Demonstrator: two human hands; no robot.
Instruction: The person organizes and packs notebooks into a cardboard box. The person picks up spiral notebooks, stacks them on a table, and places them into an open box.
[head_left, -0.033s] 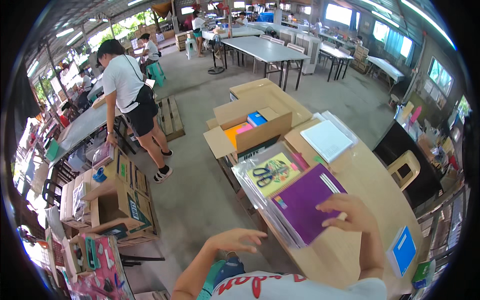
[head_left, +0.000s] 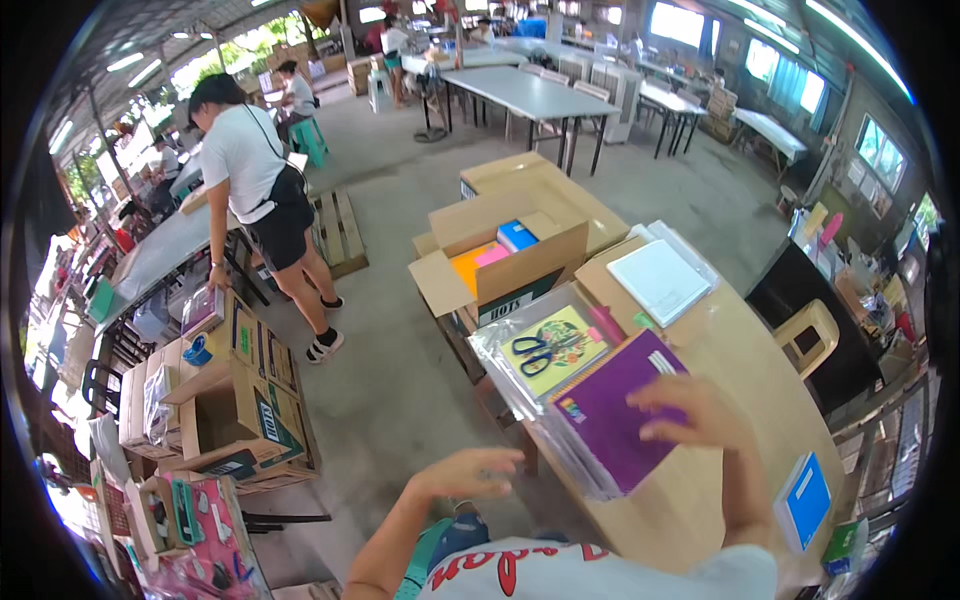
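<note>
A purple spiral notebook (head_left: pixel 615 410) lies at the table's near-left edge, on a stack of clear plastic packs (head_left: pixel 520 385). My right hand (head_left: pixel 690 412) is over its right part, fingers apart and slightly blurred, holding nothing. Whether the fingertips touch the cover I cannot tell. Left of the table edge, my left hand (head_left: pixel 470 472) hangs in the air with its fingers stretched toward the notebook, and nothing is in it. Dark-handled scissors (head_left: pixel 531 356) rest on a yellow notebook with a round floral print (head_left: pixel 565 345), beside the purple one.
Behind the stack stands an open carton (head_left: pixel 530 285) with orange, pink and blue items. White notebooks (head_left: pixel 660 280) lie farther back on the wooden table (head_left: pixel 760 400); a blue notebook (head_left: pixel 803 502) is at the right. At left, a person (head_left: pixel 250 170) stands by stacked cartons (head_left: pixel 240 420).
My right hand has shifted slightly up and left over the purple notebook. The fingers of my left hand are a little straighter.
</note>
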